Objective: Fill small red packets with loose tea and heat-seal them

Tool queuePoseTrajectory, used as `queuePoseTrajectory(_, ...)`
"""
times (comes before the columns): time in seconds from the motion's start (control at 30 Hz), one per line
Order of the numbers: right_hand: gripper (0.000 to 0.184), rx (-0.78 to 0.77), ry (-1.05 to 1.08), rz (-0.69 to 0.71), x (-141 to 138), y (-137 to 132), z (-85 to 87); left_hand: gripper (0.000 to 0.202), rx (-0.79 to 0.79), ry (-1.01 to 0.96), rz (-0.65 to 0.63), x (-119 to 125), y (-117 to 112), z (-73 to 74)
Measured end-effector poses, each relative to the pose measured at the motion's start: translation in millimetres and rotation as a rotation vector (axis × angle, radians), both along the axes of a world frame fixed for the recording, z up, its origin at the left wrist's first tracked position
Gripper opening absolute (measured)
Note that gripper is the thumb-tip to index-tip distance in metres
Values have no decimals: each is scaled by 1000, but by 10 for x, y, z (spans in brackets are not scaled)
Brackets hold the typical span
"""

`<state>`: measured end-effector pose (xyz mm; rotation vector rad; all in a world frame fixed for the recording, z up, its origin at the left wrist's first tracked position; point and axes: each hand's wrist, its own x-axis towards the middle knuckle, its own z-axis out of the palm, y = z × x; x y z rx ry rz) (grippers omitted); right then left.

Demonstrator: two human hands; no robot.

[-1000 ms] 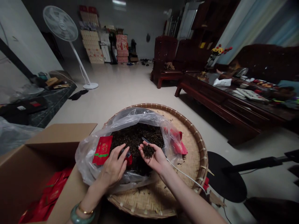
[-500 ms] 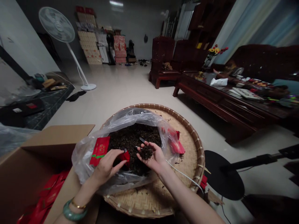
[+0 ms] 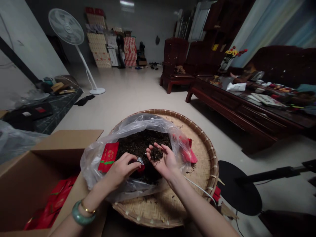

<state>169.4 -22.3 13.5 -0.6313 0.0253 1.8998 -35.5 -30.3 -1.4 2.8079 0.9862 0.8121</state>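
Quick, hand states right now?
Left hand: closed, thumb and fingers pinching a small red foil packet at its edge.
Right hand: palm up, cupped open, holding a clump of dried tea leaves.

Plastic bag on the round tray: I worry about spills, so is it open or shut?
Open: the plastic bag sits on the woven tray with its mouth spread wide, showing the dark leaves inside.

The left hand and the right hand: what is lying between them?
In the head view, a small red pouch with a shiny edge, at the left hand, and dark loose leaves around it.
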Motion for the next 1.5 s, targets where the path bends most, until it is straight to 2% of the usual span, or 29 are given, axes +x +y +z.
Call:
queuePoseTrajectory(0.1,20,66,-5,1,-53,-12,131,19,-53,41,1,149,-9,81)
queuePoseTrajectory(0.23,26,103,-30,20,-167,-24,148,21,-91,72,-22,222,-6,120)
queuePoseTrajectory(0.47,27,165,-116,-4,-271,-13,103,20,-150,4,-66,127,9,77)
queuePoseTrajectory(0.6,29,197,-165,-8,-272,-2,114,19,-115,-53,-74,102,19,22)
queuePoseTrajectory(0.73,42,257,-238,4,-289,6,67,18,-68,-72,-57,95,21,-19)
queuePoseTrajectory(0.8,48,293,-323,8,-308,8,23,18,-55,-74,-50,91,21,-19)
queuePoseTrajectory(0.9,49,384,-528,29,-329,5,-38,18,-34,-71,-45,83,23,-5)
queuePoseTrajectory(1.13,45,734,-1110,43,-304,-11,-112,15,31,-90,-45,58,38,-6)
queuePoseTrajectory(1.33,51,959,-1293,153,-245,-18,-173,14,37,-114,-47,46,50,-33)
queuePoseTrajectory(1.5,58,1061,-1319,217,-172,-16,-183,14,9,-107,-41,38,47,-37)
